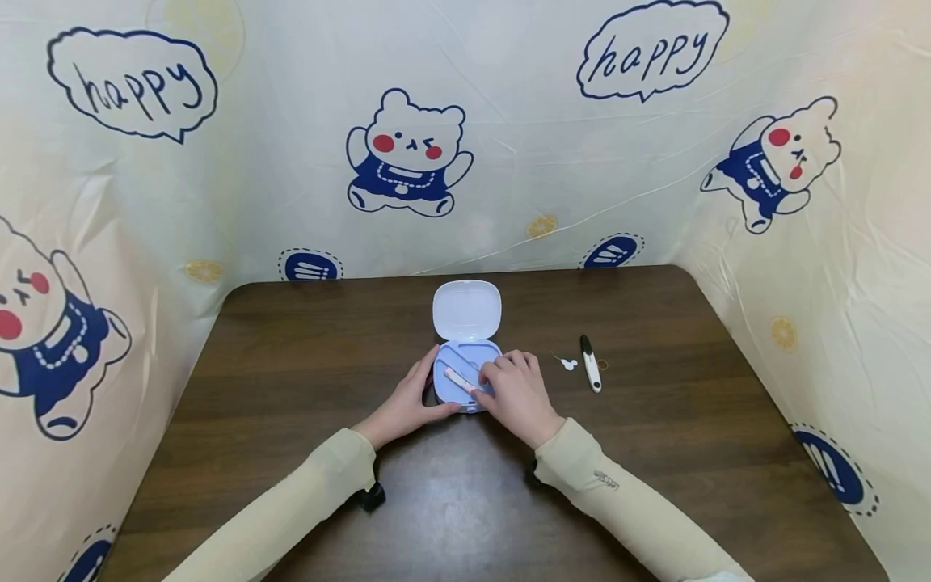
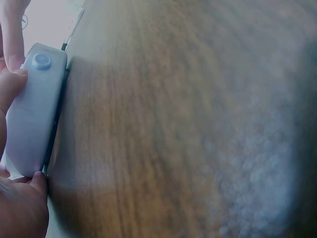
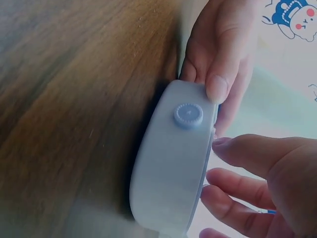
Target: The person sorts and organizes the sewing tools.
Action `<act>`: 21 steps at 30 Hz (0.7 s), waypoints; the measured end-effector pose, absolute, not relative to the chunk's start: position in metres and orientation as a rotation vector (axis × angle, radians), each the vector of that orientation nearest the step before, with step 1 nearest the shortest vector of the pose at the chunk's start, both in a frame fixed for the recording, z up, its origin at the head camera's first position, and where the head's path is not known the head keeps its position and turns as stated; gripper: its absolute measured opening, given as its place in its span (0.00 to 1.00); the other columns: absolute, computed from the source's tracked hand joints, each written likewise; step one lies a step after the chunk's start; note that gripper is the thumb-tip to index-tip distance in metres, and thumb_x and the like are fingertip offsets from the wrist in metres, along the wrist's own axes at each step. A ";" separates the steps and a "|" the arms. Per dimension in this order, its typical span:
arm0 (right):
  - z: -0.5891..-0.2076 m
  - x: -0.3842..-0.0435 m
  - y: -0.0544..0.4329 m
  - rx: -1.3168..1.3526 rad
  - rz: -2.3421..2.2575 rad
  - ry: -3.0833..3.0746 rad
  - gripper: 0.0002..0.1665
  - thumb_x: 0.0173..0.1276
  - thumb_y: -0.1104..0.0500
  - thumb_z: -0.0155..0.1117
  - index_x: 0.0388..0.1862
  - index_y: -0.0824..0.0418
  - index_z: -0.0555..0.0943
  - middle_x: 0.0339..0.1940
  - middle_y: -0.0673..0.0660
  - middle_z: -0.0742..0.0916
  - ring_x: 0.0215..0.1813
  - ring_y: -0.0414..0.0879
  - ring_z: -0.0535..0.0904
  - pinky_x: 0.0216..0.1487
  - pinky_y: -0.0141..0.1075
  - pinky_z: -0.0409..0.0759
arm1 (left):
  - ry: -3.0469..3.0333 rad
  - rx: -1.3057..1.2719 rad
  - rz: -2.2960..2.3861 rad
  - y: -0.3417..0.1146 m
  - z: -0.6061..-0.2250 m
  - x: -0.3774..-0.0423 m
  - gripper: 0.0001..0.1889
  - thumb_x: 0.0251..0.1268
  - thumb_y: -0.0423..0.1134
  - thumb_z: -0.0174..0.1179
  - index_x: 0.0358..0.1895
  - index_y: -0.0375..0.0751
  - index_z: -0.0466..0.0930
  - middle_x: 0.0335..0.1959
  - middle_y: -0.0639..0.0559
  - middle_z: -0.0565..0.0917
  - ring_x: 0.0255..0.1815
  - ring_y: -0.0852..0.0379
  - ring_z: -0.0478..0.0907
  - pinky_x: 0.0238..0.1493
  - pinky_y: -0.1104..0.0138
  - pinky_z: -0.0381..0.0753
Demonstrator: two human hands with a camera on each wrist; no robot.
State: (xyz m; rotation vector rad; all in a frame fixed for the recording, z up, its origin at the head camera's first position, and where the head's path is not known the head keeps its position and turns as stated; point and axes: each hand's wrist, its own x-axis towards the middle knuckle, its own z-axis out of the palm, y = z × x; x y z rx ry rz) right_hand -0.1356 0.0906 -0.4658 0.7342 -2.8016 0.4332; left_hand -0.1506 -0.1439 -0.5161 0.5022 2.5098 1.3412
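A light-blue plastic case (image 1: 466,411) stands on the table with its lid (image 1: 467,310) raised toward the back. My left hand (image 1: 403,408) grips its left side, the thumb at the front corner and the fingers along the side. In the left wrist view a round button (image 2: 41,61) shows on the front wall. A slim white stick with a pinkish end (image 1: 458,378) lies slanted in the tray. Over the tray's right half is my right hand (image 1: 520,394), thumb tip at the stick's lower end. In the right wrist view its thumb (image 3: 247,151) and fingertips are spread apart along the rim.
On the table to the right lie a slim black-and-white tool (image 1: 591,364) and a small white mouse-head-shaped piece (image 1: 569,364) with a thin wire. A printed cloth (image 1: 509,178) hangs around the back and sides of the dark wooden table (image 1: 327,339).
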 end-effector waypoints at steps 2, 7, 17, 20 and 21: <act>-0.465 -0.136 0.093 0.715 0.444 -2.799 0.14 0.66 0.48 0.77 0.34 0.56 0.85 0.35 0.53 0.88 0.48 0.54 0.78 0.60 0.56 0.71 | 2.505 0.506 1.345 -0.144 -0.516 -0.151 0.59 0.63 0.52 0.75 0.86 0.42 0.41 0.83 0.37 0.55 0.81 0.44 0.58 0.78 0.49 0.61; -0.466 -0.138 0.102 0.668 0.467 -2.774 0.12 0.69 0.49 0.75 0.34 0.55 0.85 0.33 0.52 0.87 0.47 0.54 0.78 0.59 0.56 0.73 | 2.500 0.502 1.342 -0.145 -0.516 -0.151 0.59 0.63 0.52 0.75 0.86 0.43 0.40 0.83 0.38 0.54 0.81 0.44 0.58 0.79 0.50 0.60; -0.472 -0.142 0.127 0.610 0.507 -2.749 0.08 0.70 0.53 0.74 0.37 0.56 0.86 0.35 0.54 0.88 0.48 0.56 0.79 0.59 0.57 0.75 | 2.494 0.491 1.348 -0.145 -0.517 -0.151 0.60 0.62 0.54 0.75 0.86 0.44 0.40 0.83 0.39 0.53 0.82 0.45 0.56 0.79 0.51 0.60; -0.475 -0.144 0.134 0.595 0.521 -2.744 0.07 0.70 0.54 0.74 0.38 0.57 0.87 0.37 0.54 0.89 0.49 0.57 0.79 0.59 0.57 0.75 | 2.493 0.478 1.347 -0.145 -0.517 -0.151 0.60 0.62 0.56 0.75 0.86 0.45 0.40 0.84 0.40 0.52 0.83 0.45 0.55 0.79 0.50 0.59; -0.475 -0.144 0.137 0.593 0.526 -2.739 0.07 0.70 0.55 0.74 0.38 0.57 0.87 0.37 0.54 0.89 0.49 0.57 0.79 0.59 0.57 0.75 | 2.491 0.473 1.348 -0.145 -0.517 -0.151 0.60 0.62 0.56 0.75 0.86 0.45 0.40 0.84 0.40 0.51 0.83 0.45 0.54 0.80 0.50 0.58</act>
